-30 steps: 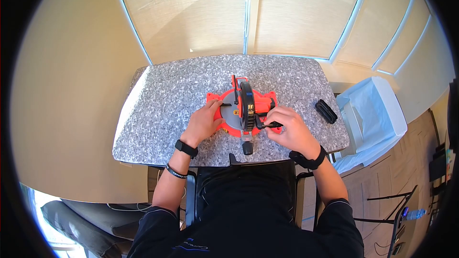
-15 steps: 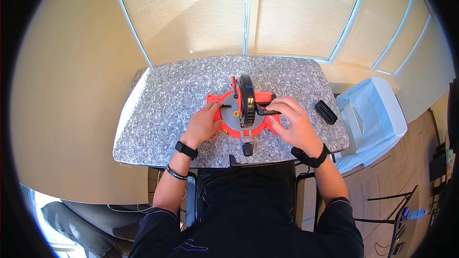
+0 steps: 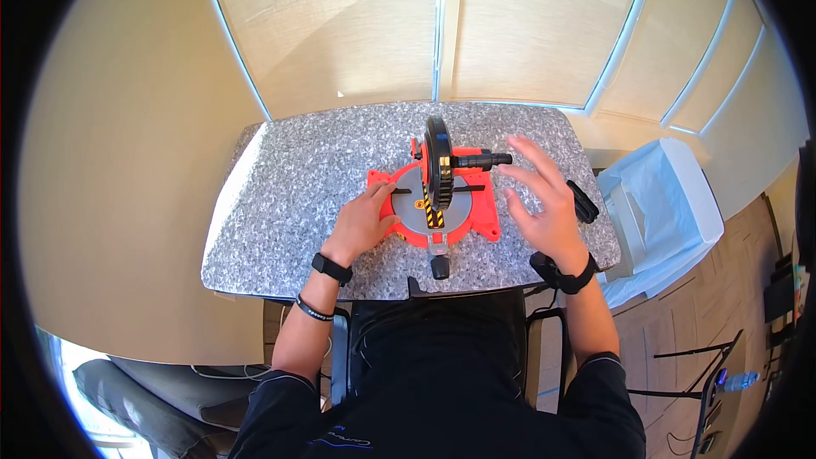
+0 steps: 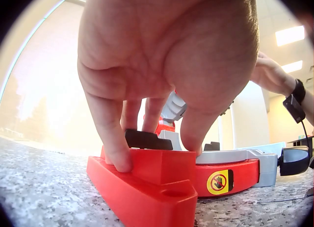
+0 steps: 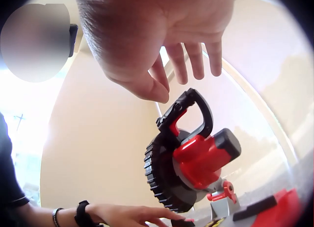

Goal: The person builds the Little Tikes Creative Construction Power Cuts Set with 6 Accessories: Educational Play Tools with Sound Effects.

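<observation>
A red and black toy miter saw (image 3: 484, 217) stands on the table, its round black blade guard (image 3: 439, 149) raised above the grey turntable (image 3: 455, 208). My left hand (image 3: 359, 223) holds the left end of the red base (image 4: 152, 195), fingers and thumb on either side of its raised block. Spread in the air just right of the saw's black handle (image 3: 484, 160) is my right hand (image 3: 551, 204), holding nothing. In the right wrist view the looped handle (image 5: 210, 116) sits below the fingertips with a gap between.
A folded black item (image 3: 581, 202) lies at the right of the speckled table (image 3: 289, 170). Beyond the right edge stands a bin (image 3: 680, 195) with a pale liner. A small black knob (image 3: 439, 266) juts from the saw's front toward the table edge.
The blade guard and handle have swung up off the turntable. My right hand has let go of the handle and moved right and away. The left hand has stayed on the base.
</observation>
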The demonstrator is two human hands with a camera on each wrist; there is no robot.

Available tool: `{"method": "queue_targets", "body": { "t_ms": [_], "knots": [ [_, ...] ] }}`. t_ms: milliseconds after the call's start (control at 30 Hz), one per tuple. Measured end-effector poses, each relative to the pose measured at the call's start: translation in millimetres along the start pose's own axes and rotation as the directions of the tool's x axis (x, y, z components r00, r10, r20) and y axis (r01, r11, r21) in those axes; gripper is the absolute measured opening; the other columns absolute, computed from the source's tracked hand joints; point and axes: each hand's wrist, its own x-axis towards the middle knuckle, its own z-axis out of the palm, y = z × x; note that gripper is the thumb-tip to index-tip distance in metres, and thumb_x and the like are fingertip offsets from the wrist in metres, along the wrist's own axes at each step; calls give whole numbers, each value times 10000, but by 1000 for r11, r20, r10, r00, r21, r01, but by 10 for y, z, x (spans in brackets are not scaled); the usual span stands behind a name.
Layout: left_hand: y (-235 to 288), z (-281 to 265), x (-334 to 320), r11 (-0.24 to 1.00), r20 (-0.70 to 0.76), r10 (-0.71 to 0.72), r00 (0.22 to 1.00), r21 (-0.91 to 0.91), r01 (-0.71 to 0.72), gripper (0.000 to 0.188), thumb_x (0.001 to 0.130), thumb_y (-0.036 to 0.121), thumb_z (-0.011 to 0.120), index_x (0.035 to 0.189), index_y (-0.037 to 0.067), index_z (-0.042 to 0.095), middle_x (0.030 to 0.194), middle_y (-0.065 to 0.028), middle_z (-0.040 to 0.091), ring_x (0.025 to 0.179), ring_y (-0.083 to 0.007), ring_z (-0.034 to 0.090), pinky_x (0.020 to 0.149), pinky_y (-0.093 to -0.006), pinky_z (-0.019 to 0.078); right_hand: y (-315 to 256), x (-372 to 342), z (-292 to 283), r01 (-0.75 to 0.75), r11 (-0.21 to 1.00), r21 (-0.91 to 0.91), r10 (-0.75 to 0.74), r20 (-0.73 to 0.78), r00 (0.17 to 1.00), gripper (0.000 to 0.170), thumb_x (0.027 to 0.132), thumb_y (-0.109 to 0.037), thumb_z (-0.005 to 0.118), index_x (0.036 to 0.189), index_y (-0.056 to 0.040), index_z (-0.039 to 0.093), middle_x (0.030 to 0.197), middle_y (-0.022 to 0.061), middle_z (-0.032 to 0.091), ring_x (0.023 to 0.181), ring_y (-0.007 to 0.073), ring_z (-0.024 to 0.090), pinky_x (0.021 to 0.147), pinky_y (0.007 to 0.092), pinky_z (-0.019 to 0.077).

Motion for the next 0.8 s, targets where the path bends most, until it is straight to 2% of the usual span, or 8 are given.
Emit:
{"method": "queue_targets", "body": {
  "t_ms": [167, 233, 300, 433, 600, 633, 700, 800],
  "knots": [
    [-12, 0, -5, 1000, 3, -3, 1000, -14, 3, 614, 905, 236, 772, 1449, 65, 542, 1443, -146, 599, 1233, -407, 621, 1015, -472, 539, 143, -38, -180, -63, 995, -79, 62, -16, 998, 377, 822, 44, 726, 1187, -51, 715, 1447, 140, 613, 1359, 370, 569, 1123, 457, 473],
    [-44, 24, -4, 999, -35, 41, 999, -4, -41, 639, 884, 264, 787, 1446, 71, 551, 1440, -168, 603, 1189, -406, 652, 973, -477, 562, 239, -64, -257, -86, 990, -113, 84, -22, 996, 384, 824, 41, 729, 1196, -53, 710, 1428, 140, 622, 1340, 370, 578, 1120, 457, 472],
    [-60, 40, -8, 999, -39, 43, 998, -1, -43, 638, 885, 264, 785, 1448, 74, 551, 1445, -164, 602, 1195, -404, 650, 977, -475, 561, 349, -104, -322, -198, 968, -153, 194, -42, 980, 393, 840, 11, 732, 1224, -63, 696, 1386, 146, 638, 1306, 382, 588, 1114, 451, 470],
    [-41, -3, -18, 999, -32, 41, 999, -27, -41, 634, 887, 267, 783, 1449, 82, 556, 1456, -154, 598, 1223, -397, 638, 999, -467, 554, 734, -316, -436, -271, 936, -225, 270, -35, 962, 413, 844, -27, 740, 1250, -72, 683, 1370, 150, 642, 1282, 386, 594, 1107, 450, 471],
    [-59, -10, -17, 998, -35, 43, 998, -41, -44, 644, 881, 271, 789, 1449, 78, 555, 1460, -152, 594, 1238, -394, 630, 1013, -462, 547, 1293, -751, -556, -426, 814, -395, 456, -20, 890, 323, 797, -89, 789, 1109, -58, 712, 1282, 161, 686, 1217, 392, 619, 1057, 459, 493],
    [-52, -14, -19, 998, -37, 41, 998, -48, -43, 651, 879, 271, 793, 1450, 71, 553, 1463, -152, 590, 1240, -396, 628, 1016, -461, 546, 1385, -833, -586, -427, 813, -396, 457, -20, 889, 323, 797, -89, 789, 1109, -58, 712, 1282, 161, 686, 1217, 392, 619, 1057, 459, 493],
    [-59, -11, -30, 997, -46, 36, 998, -69, -39, 657, 876, 260, 796, 1450, 58, 548, 1471, -159, 581, 1243, -401, 624, 1021, -461, 543, 1539, -986, -642, -538, 751, -383, 585, 8, 811, 281, 754, -115, 827, 1006, -49, 721, 1155, 159, 726, 1133, 393, 655, 998, 450, 520],
    [-45, -46, -63, 992, -46, 17, 999, -122, -23, 672, 871, 218, 804, 1457, 30, 536, 1472, -187, 571, 1271, -412, 605, 1051, -460, 527, 1793, -1247, -660, -596, 718, -360, 636, -8, 772, 293, 699, -133, 868, 941, -44, 728, 1052, 153, 735, 1047, 382, 682, 944, 442, 537]
  ]
}}
